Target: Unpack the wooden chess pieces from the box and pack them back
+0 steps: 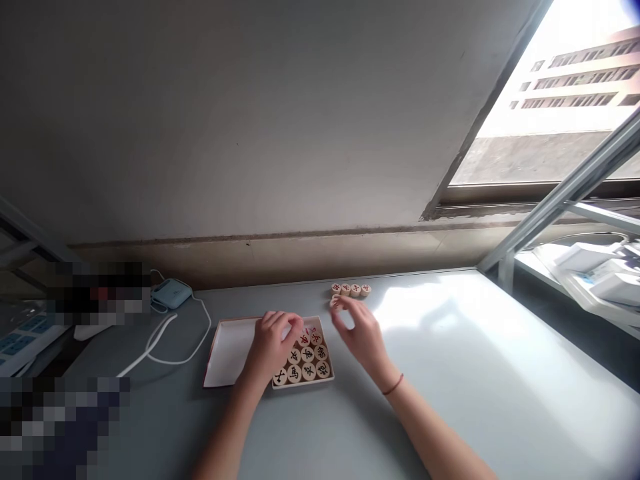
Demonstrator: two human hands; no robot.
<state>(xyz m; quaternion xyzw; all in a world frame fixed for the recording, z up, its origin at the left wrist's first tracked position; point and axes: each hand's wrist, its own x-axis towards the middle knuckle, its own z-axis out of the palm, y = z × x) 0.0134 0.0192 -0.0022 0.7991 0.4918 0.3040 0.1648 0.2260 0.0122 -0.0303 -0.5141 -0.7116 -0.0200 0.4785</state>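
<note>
A shallow box (303, 385) holds round wooden xiangqi pieces (308, 354) with black and red characters, packed in rows. Over the box's left and back part is my left hand (273, 340), thumb and fingertips pinched together; whatever they hold, if anything, is hidden. My right hand (363, 333), with a thin red cord at the wrist, closes thumb and finger around one xiangqi piece (335, 302) behind the box. Just beyond it, a short row of red-marked pieces (351, 290) stands on the table.
The box lid (227, 353) lies inside-up left of the box on the grey table (320, 433). Further left are a light-blue device (171, 293), white cables (175, 362) and a power strip (30, 339). A metal frame (540, 213) and white boxes (590, 263) stand at right.
</note>
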